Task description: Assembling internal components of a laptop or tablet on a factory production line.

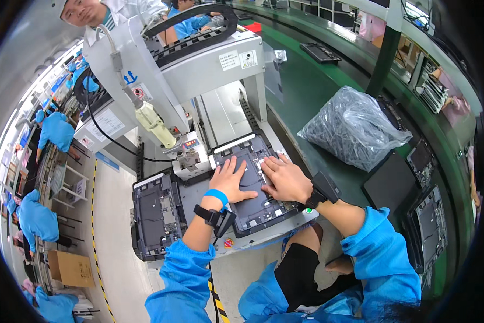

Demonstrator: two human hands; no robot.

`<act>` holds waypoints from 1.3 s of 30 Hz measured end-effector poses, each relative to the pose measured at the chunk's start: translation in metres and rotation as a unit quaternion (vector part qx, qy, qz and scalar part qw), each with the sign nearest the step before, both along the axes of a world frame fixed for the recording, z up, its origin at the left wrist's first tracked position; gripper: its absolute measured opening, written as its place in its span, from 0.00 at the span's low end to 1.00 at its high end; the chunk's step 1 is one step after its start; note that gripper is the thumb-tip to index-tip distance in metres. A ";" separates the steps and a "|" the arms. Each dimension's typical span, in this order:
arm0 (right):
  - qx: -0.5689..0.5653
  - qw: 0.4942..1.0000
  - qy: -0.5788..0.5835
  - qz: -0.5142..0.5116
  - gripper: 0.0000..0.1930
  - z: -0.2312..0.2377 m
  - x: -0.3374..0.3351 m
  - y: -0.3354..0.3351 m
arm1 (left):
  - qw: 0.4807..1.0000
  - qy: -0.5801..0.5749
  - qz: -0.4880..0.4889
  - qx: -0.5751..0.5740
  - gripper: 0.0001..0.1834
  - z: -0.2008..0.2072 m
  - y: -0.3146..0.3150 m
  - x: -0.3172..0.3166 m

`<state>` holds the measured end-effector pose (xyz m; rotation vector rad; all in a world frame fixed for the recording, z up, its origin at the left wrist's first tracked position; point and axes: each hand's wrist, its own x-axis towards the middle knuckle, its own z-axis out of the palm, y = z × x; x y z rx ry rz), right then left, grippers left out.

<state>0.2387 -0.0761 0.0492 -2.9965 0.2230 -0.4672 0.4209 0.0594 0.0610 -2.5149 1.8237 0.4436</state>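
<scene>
A dark laptop or tablet housing with exposed inner parts lies in a black tray-like fixture on the machine's bed in front of me. My left hand rests flat on its upper left part, fingers spread and thumb pointing right. On its upper right part lies my right hand, palm down, with the fingers stretched out. Neither hand grips anything. A blue band and a black strap circle my left wrist; another black strap is on the right. To the left, a second open housing sits in a similar fixture.
A white gantry machine with a pale electric screwdriver rises just beyond my hands. On the green conveyor belt at right lie a clear plastic bag of dark parts, a dark panel and more housings. People stand nearby.
</scene>
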 end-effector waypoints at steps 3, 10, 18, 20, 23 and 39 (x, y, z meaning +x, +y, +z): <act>0.021 0.998 0.056 -0.018 0.30 0.024 0.006 -0.006 | 0.999 0.030 -0.029 -0.031 0.59 0.008 0.008 0.014; 0.073 0.993 0.068 -0.060 0.30 0.009 -0.012 0.032 | 0.996 0.022 -0.042 -0.071 0.50 -0.013 -0.055 0.026; 0.300 0.870 -0.311 -0.237 0.20 0.015 -0.093 0.070 | 0.997 0.017 -0.070 -0.037 0.55 0.018 -0.084 -0.009; 0.293 0.881 -0.297 -0.225 0.19 0.015 -0.092 0.077 | 0.995 0.020 -0.093 -0.029 0.52 0.022 -0.087 0.006; 0.235 0.932 -0.230 -0.150 0.17 0.000 -0.089 0.087 | 0.997 -0.027 -0.074 -0.012 0.45 0.013 -0.072 -0.003; 0.012 0.979 -0.099 -0.177 0.29 -0.019 -0.108 0.124 | 0.974 -0.048 -0.026 -0.221 0.43 -0.017 0.120 -0.131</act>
